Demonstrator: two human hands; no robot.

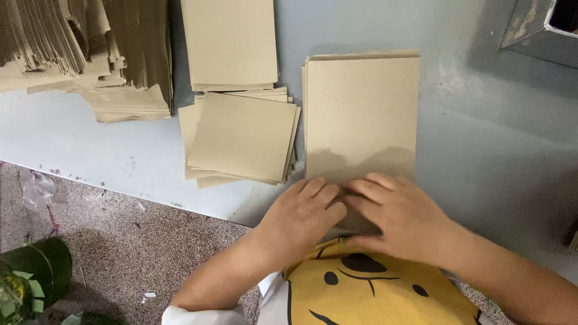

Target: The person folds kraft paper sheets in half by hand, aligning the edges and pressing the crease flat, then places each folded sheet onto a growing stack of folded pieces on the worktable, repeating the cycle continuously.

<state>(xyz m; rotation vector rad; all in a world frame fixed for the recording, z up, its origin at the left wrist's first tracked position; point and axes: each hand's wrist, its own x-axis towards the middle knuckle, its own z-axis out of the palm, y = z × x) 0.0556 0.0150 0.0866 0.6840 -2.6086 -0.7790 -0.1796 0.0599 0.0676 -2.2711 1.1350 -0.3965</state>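
Both hands press flat on the near end of a stack of tall rectangular brown cardboard sheets (361,114) lying on the grey table (500,150). The stack's long axis runs straight away from the person, so most of it lies beyond the fingertips. Left hand (304,216) is open, palm down, fingers on the near-left corner; right hand (394,216) is open, palm down, on the near-right part, thumb at the near edge. Fingertips of the two hands meet. Neither is nearer. A loose pile of squarish cardboard pieces (241,135) sits just left.
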